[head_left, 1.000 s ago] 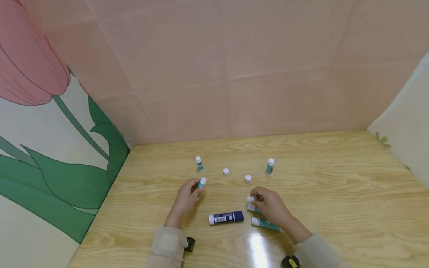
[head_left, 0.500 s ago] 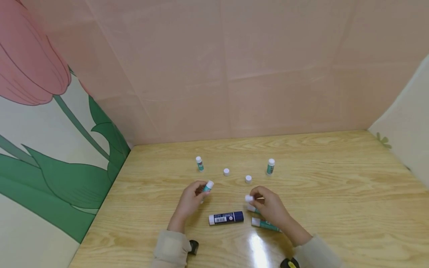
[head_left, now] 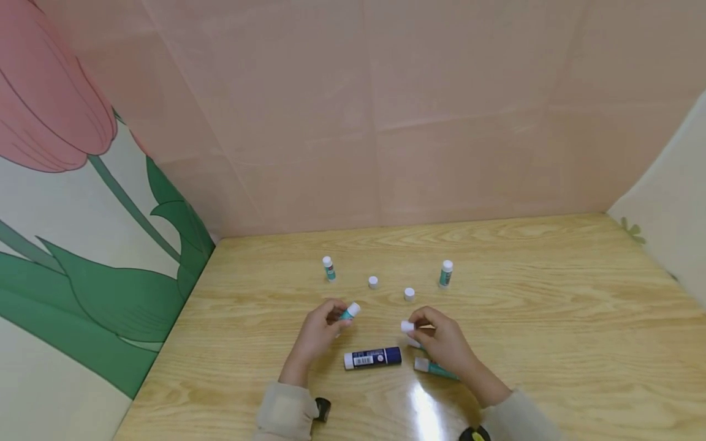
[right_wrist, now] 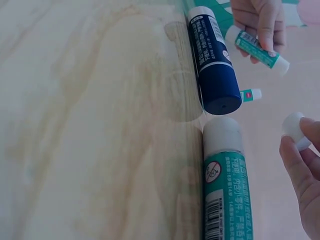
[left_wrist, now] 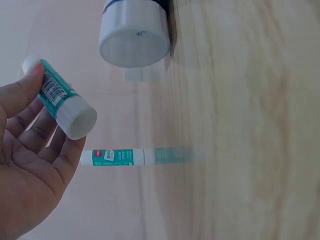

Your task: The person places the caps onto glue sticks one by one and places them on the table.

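My left hand (head_left: 317, 335) holds a green glue stick (head_left: 350, 311) above the table, tilted to the right and white at both ends. In the left wrist view, the thumb presses on the barrel of this glue stick (left_wrist: 56, 92). Between thumb and fingers, my right hand (head_left: 444, 340) pinches a small white cap (head_left: 407, 326), a short gap to the right of the glue stick. Beneath the right hand lie a green glue stick (head_left: 434, 368) and a second one (head_left: 415, 343), mostly hidden. A larger navy glue stick (head_left: 372, 358) lies between the hands.
Two white caps (head_left: 373, 282) (head_left: 409, 294) sit beyond the hands. Farther back, one small green glue stick (head_left: 329, 269) stands upright at left and another (head_left: 446, 275) at right. A pink sheet (head_left: 380, 122) rises behind the wooden table (head_left: 551, 294).
My left hand has moved right, bringing the glue stick nearer the right hand and tilting it further over. The cap in my right hand has shifted slightly left.
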Action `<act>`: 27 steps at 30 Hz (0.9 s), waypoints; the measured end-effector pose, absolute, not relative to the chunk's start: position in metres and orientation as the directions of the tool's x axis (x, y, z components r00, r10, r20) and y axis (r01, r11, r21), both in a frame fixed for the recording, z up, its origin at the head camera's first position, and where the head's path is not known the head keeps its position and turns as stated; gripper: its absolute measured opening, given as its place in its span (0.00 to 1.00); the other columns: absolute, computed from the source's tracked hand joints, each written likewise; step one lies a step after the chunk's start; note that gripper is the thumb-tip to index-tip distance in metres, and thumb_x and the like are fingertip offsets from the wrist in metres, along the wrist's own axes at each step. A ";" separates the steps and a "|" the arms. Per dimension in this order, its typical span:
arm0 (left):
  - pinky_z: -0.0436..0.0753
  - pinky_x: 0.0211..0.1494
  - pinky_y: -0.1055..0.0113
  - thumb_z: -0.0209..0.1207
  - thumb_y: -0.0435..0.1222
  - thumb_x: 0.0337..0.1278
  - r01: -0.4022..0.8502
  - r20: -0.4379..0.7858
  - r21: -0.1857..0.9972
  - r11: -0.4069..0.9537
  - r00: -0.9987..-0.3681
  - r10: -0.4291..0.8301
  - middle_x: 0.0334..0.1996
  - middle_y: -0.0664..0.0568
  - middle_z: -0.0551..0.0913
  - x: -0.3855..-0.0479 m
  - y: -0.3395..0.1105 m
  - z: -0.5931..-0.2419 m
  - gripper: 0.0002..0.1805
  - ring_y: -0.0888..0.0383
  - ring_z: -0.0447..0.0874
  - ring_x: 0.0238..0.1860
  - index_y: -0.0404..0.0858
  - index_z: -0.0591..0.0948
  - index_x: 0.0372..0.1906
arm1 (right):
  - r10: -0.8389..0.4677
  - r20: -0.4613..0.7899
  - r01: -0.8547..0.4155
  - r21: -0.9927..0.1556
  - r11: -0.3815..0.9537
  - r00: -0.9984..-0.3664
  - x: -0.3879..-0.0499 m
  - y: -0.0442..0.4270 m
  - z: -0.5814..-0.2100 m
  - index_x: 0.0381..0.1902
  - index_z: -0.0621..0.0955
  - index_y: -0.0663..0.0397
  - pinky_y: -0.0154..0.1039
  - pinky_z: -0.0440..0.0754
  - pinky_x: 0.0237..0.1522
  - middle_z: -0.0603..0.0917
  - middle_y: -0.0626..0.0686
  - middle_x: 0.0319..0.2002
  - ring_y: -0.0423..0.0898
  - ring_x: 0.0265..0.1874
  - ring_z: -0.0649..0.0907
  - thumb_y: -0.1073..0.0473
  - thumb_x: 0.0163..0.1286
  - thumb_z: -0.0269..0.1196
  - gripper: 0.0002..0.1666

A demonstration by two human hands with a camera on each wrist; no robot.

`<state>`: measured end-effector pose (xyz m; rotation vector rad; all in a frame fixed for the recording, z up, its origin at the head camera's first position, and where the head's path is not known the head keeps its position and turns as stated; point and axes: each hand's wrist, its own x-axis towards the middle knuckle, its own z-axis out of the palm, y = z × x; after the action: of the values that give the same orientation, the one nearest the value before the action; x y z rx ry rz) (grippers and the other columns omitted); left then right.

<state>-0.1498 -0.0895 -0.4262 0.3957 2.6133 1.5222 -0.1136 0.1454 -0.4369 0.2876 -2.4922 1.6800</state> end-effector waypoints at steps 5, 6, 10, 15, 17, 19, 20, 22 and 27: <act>0.73 0.42 0.65 0.58 0.35 0.49 0.197 0.054 0.856 0.478 -0.954 0.296 0.36 0.53 0.77 -0.149 -0.087 -0.428 0.12 0.57 0.74 0.39 0.37 0.75 0.41 | -0.077 0.188 -0.203 -0.921 0.333 -0.979 -0.112 0.144 -0.438 0.29 0.75 0.60 0.31 0.77 0.33 0.77 0.54 0.31 0.50 0.34 0.79 0.78 0.47 0.61 0.12; 0.73 0.43 0.65 0.58 0.35 0.49 0.199 0.054 0.856 0.478 -0.952 0.301 0.36 0.53 0.77 -0.149 -0.087 -0.429 0.12 0.57 0.74 0.39 0.37 0.75 0.41 | -0.078 0.186 -0.201 -0.924 0.326 -0.979 -0.112 0.144 -0.438 0.29 0.76 0.60 0.31 0.77 0.33 0.78 0.54 0.31 0.50 0.34 0.79 0.78 0.47 0.61 0.12; 0.73 0.43 0.64 0.57 0.35 0.49 0.206 0.053 0.852 0.482 -0.949 0.311 0.36 0.53 0.77 -0.148 -0.086 -0.428 0.11 0.58 0.74 0.39 0.37 0.75 0.40 | -0.086 0.191 -0.208 -0.928 0.310 -0.978 -0.112 0.143 -0.439 0.29 0.76 0.60 0.31 0.77 0.32 0.78 0.53 0.31 0.50 0.33 0.80 0.77 0.47 0.62 0.12; 0.73 0.44 0.65 0.57 0.35 0.50 0.209 0.038 0.847 0.489 -0.941 0.335 0.36 0.55 0.77 -0.145 -0.084 -0.427 0.10 0.59 0.74 0.39 0.39 0.75 0.40 | -0.094 0.200 -0.218 -0.936 0.276 -0.975 -0.110 0.141 -0.438 0.30 0.77 0.60 0.31 0.77 0.33 0.79 0.53 0.31 0.51 0.33 0.80 0.75 0.49 0.62 0.10; 0.73 0.43 0.66 0.56 0.36 0.50 0.217 0.037 0.844 0.491 -0.936 0.350 0.36 0.57 0.77 -0.144 -0.083 -0.427 0.10 0.60 0.74 0.39 0.40 0.75 0.40 | -0.098 0.201 -0.220 -0.939 0.266 -0.975 -0.110 0.141 -0.437 0.31 0.77 0.60 0.31 0.77 0.33 0.79 0.53 0.31 0.50 0.33 0.80 0.73 0.50 0.62 0.10; 0.73 0.43 0.66 0.56 0.36 0.51 0.231 0.042 0.841 0.490 -0.930 0.366 0.36 0.57 0.77 -0.143 -0.082 -0.426 0.10 0.60 0.74 0.39 0.40 0.75 0.40 | -0.102 0.200 -0.220 -0.942 0.254 -0.974 -0.109 0.141 -0.437 0.31 0.77 0.60 0.31 0.77 0.33 0.79 0.54 0.31 0.49 0.33 0.79 0.73 0.50 0.62 0.10; 0.73 0.43 0.66 0.56 0.36 0.51 0.236 0.044 0.840 0.489 -0.927 0.372 0.36 0.57 0.77 -0.142 -0.081 -0.426 0.10 0.60 0.74 0.39 0.40 0.75 0.40 | -0.103 0.201 -0.221 -0.943 0.250 -0.974 -0.109 0.140 -0.437 0.31 0.77 0.61 0.31 0.77 0.33 0.79 0.54 0.31 0.48 0.33 0.79 0.73 0.50 0.62 0.10; 0.73 0.43 0.66 0.56 0.36 0.51 0.250 0.052 0.837 0.486 -0.922 0.384 0.36 0.57 0.77 -0.142 -0.080 -0.426 0.10 0.61 0.74 0.38 0.40 0.75 0.40 | -0.104 0.203 -0.223 -0.943 0.245 -0.974 -0.110 0.140 -0.437 0.31 0.76 0.62 0.32 0.77 0.34 0.79 0.54 0.31 0.48 0.33 0.79 0.74 0.50 0.61 0.10; 0.73 0.42 0.66 0.56 0.36 0.51 0.272 0.064 0.835 0.477 -0.911 0.408 0.35 0.57 0.77 -0.140 -0.077 -0.425 0.10 0.60 0.74 0.38 0.40 0.75 0.40 | -0.103 0.212 -0.231 -0.942 0.243 -0.972 -0.110 0.138 -0.439 0.31 0.76 0.63 0.32 0.77 0.33 0.79 0.55 0.30 0.49 0.33 0.79 0.76 0.49 0.61 0.10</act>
<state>-0.1401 -0.0773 -0.4250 0.5969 2.5738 1.4158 -0.1105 0.1377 -0.4388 0.3229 -2.3918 1.8420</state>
